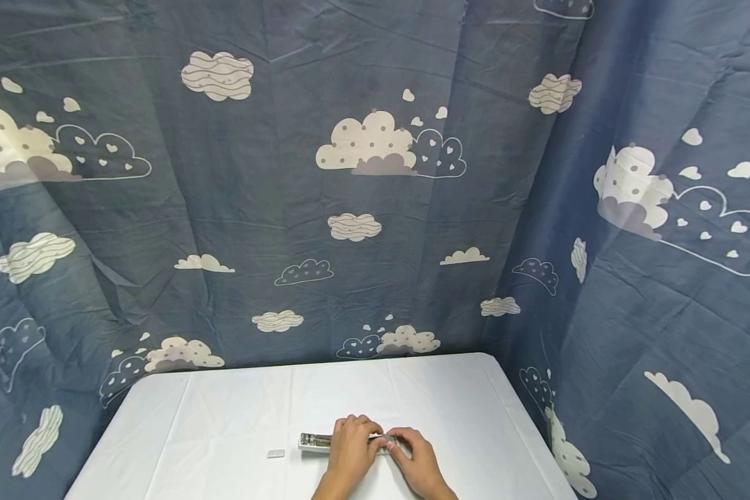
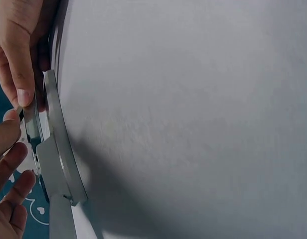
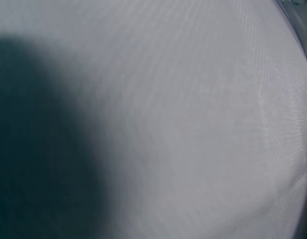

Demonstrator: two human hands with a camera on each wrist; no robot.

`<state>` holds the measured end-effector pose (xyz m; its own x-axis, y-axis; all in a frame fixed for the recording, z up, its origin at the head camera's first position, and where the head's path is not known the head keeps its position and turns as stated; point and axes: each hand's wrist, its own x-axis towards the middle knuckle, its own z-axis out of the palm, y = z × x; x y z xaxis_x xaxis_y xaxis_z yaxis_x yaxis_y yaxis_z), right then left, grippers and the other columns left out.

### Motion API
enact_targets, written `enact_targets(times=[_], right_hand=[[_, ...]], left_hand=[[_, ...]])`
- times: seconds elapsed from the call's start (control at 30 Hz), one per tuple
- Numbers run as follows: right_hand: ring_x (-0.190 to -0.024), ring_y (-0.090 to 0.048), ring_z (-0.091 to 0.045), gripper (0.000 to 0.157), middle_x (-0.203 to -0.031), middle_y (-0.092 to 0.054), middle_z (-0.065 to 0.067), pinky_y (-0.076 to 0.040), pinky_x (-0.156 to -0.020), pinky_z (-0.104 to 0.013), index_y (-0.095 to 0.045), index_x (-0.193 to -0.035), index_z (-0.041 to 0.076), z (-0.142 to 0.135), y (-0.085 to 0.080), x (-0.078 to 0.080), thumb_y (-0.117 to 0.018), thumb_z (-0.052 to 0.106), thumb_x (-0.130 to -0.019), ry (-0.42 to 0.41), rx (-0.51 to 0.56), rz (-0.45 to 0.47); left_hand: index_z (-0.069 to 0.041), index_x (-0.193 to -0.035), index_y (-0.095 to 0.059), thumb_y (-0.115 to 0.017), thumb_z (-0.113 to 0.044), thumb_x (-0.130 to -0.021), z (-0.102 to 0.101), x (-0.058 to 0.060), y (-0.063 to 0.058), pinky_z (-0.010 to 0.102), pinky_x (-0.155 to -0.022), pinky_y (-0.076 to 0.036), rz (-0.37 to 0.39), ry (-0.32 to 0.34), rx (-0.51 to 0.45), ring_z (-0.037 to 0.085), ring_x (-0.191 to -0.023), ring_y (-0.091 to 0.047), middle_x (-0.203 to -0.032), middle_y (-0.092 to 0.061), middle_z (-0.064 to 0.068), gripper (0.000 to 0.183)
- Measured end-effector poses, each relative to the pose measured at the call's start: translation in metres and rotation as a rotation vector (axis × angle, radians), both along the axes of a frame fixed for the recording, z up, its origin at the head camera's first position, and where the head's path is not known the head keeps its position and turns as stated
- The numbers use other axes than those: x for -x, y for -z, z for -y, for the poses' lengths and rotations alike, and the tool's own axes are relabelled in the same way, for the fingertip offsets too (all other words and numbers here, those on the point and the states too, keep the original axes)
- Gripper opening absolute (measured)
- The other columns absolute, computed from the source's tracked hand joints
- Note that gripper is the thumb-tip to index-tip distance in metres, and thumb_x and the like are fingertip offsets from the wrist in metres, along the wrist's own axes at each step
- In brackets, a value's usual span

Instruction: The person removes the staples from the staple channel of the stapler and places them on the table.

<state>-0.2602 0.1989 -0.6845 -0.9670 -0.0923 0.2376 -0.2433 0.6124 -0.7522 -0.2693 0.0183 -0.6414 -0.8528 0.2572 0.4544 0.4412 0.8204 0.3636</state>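
Observation:
A grey stapler (image 1: 315, 442) lies lengthwise on the white table, its metal channel showing at the left end. My left hand (image 1: 352, 448) lies across its middle and grips it, thumb and forefinger reaching toward the right end. There, my right hand (image 1: 417, 462) pinches the stapler's end between thumb and forefinger, close to the left fingertips. The fingers hide much of the stapler's middle. In the left wrist view, the stapler (image 2: 56, 164) runs along the left side, with both hands' fingertips meeting at it. A small grey strip of staples (image 1: 276, 453) lies to its left.
The white table (image 1: 237, 410) has a creased cloth-like cover. Blue curtains (image 1: 244, 194) with cloud prints hang behind it and along its right side. Mostly table surface (image 3: 193, 124) and a dark shadow fill the right wrist view.

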Motion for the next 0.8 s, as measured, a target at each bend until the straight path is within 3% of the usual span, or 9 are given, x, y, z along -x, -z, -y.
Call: enact_targets(times=[0.33,0.57,0.8], right_hand=[[-0.119,-0.065,-0.019,0.026,-0.117,-0.073,0.01,-0.051,-0.109,-0.048,-0.071,-0.116,0.025,-0.001,-0.001,0.0,-0.066,0.044,-0.099,0.0,0.009,0.015],[-0.12,-0.065,-0.022,0.024,-0.118,-0.073,0.009,-0.049,-0.11,-0.05,-0.071,-0.116,0.024,0.0,0.0,0.0,-0.067,0.04,-0.099,0.007,0.012,0.012],[-0.122,-0.065,-0.024,0.021,-0.119,-0.073,0.009,-0.048,-0.111,-0.053,-0.071,-0.115,0.025,0.001,0.001,0.001,-0.068,0.038,-0.099,0.014,0.019,0.029]], left_hand=[[-0.02,-0.093,-0.08,-0.086,-0.027,-0.082,0.014,0.0,-0.005,0.032,-0.072,-0.053,0.013,0.053,-0.124,0.012,-0.084,-0.067,-0.092,-0.075,-0.006,0.014],[-0.018,-0.093,-0.079,-0.086,-0.024,-0.081,0.022,-0.002,-0.008,0.035,-0.077,-0.057,-0.051,0.084,-0.185,0.013,-0.087,-0.069,-0.091,-0.075,-0.006,0.015],[-0.017,-0.094,-0.079,-0.086,-0.022,-0.083,0.033,-0.002,-0.015,0.038,-0.08,-0.058,-0.072,0.065,-0.209,0.013,-0.088,-0.069,-0.091,-0.075,-0.006,0.014]])
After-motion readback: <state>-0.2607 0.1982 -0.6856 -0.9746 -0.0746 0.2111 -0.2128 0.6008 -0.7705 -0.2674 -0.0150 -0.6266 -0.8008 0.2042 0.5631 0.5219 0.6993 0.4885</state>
